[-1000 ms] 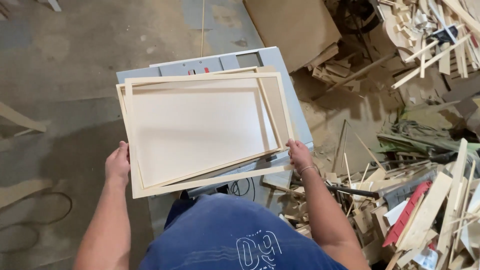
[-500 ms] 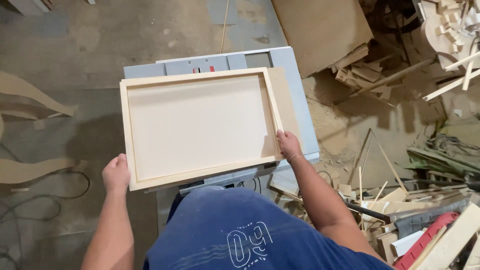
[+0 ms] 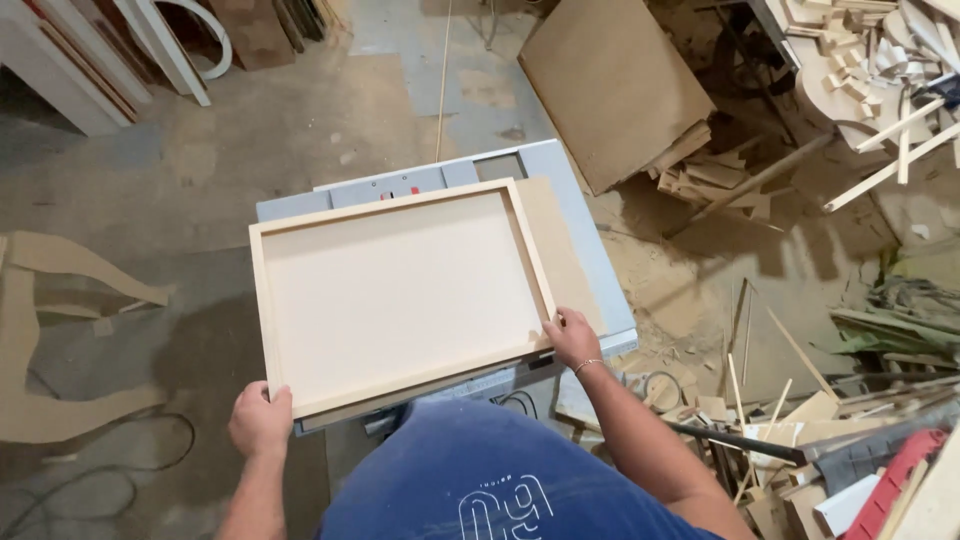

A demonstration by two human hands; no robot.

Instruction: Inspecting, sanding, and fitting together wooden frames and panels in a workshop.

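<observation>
A pale wooden frame with a flat panel inside (image 3: 395, 290) lies on a grey saw table (image 3: 585, 250). A thin brown board (image 3: 560, 250) lies under it and sticks out at the right. My left hand (image 3: 260, 418) grips the frame's near left corner. At the near right corner, my right hand (image 3: 572, 335) rests with its fingers on the frame's edge and the board.
Heaps of wood offcuts and strips (image 3: 800, 420) cover the floor at the right. A large brown sheet (image 3: 610, 85) lies on the floor beyond the table. Curved cut-out boards (image 3: 60, 330) lie at the left, with a cable (image 3: 120, 470) near them. White panels (image 3: 100, 50) lean at the far left.
The frame was held up tilted over another frame a second ago. It now lies flat and square on the table, and my hands have shifted to its near corners.
</observation>
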